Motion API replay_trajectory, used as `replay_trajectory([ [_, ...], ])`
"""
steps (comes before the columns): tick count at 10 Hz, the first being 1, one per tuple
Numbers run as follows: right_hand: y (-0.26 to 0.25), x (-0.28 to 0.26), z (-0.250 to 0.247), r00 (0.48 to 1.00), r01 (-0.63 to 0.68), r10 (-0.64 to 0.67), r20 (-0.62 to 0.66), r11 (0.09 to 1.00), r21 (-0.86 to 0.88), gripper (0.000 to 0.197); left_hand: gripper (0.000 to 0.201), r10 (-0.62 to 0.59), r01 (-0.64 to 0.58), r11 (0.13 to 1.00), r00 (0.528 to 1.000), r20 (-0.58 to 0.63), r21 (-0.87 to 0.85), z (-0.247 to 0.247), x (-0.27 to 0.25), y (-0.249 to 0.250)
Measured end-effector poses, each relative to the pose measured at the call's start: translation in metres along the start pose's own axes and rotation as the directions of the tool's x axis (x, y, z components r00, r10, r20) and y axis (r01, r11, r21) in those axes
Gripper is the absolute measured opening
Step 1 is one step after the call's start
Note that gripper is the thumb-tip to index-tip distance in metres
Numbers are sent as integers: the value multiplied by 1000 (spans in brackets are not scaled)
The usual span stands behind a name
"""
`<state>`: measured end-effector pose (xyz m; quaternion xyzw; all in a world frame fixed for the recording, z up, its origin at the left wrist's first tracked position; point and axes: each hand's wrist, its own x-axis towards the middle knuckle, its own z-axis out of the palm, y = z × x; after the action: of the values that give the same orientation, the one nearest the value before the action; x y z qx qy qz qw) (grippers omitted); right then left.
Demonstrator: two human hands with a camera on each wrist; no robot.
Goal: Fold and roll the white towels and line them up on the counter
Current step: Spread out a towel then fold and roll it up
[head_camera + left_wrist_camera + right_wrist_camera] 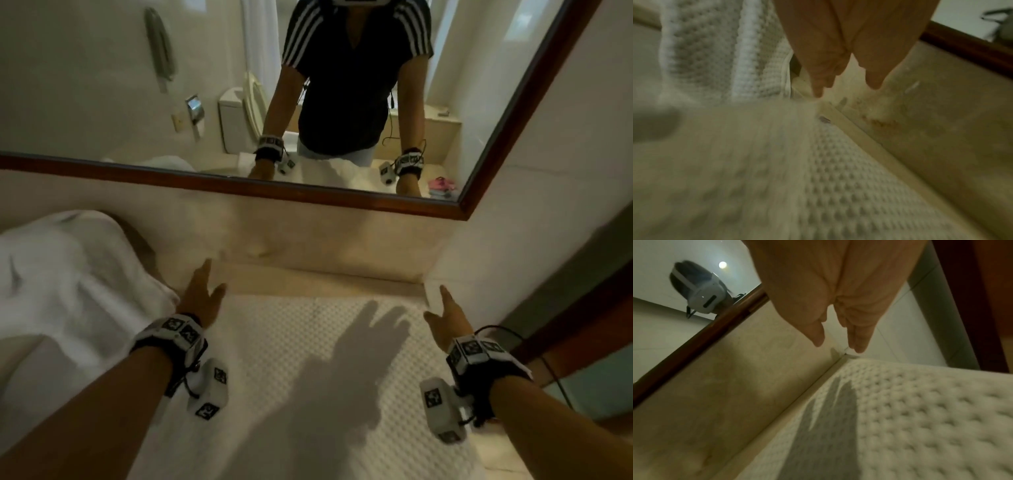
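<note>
The flat white waffle-weave towel (308, 342) looks soft, light and limp; left hand (202, 298) and right hand (448, 318) hover spread, holding nothing, best pinching its far corners

Your colour list: the spread towel (308, 359) — white, with a raised waffle-dot weave; the heaped towel (68, 274) — white, same weave. The counter (325, 277) is cream stone, the backsplash (308, 233) mottled beige. The mirror frame (342, 197) is dark red-brown. Your wristbands (171, 337) are black with white-and-black marker squares.
</note>
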<state>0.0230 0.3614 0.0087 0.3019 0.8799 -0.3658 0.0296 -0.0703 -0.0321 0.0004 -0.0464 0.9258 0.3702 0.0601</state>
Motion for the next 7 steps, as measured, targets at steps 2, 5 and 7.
replay_trajectory([
  [2, 12, -50, -7, 992, -49, 66, 110, 987, -152, 46, 55, -61, 46, 997, 968, 243, 65, -25, -46, -14],
  [5, -7, -203, -11, 981, -103, 90, 170, 992, 70, 31, 42, -118, 50, 982, 918, 379, 184, -81, -185, -15],
  [7, -11, -242, -21, 994, -20, 12, 110, 997, 68, 26, 34, -101, 9, 970, 923, 370, 243, -100, -201, -38],
])
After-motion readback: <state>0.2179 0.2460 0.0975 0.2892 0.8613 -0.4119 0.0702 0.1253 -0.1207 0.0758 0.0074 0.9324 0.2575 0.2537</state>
